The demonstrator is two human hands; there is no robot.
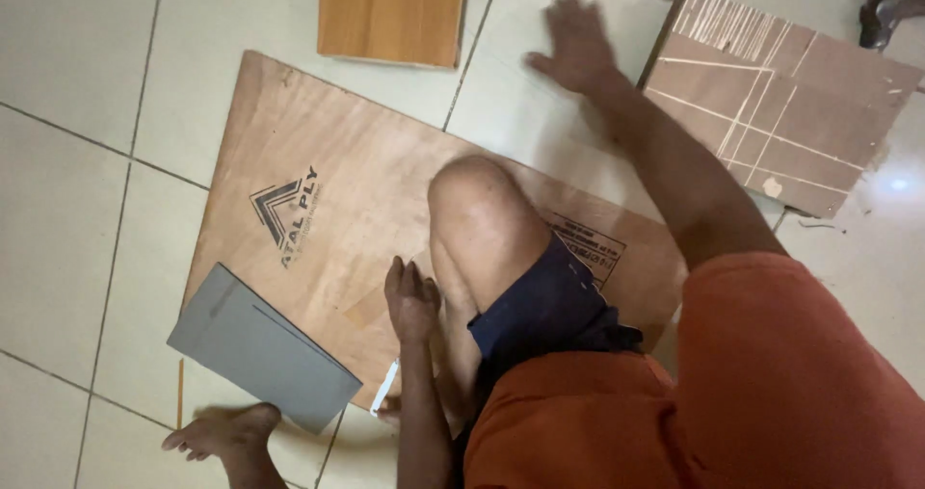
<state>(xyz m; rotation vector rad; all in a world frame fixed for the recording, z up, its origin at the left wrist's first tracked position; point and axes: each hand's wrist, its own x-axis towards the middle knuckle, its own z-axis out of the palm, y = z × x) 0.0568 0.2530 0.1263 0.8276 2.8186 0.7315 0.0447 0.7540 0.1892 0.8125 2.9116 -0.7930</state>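
The left hand [412, 301] lies flat and empty on the plywood sheet [337, 200], pinned by a knee. The right hand [575, 41], spread and empty, reaches across the tiled floor [77, 65]; the sheet looks uncut, the hammer [882, 12] untouched.

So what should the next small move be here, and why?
Probably bring the right hand back from the bare floor tile onto the plywood sheet. The left hand and knee already press on the sheet, while the right hand rests flat on tile near the scored board, holding nothing.
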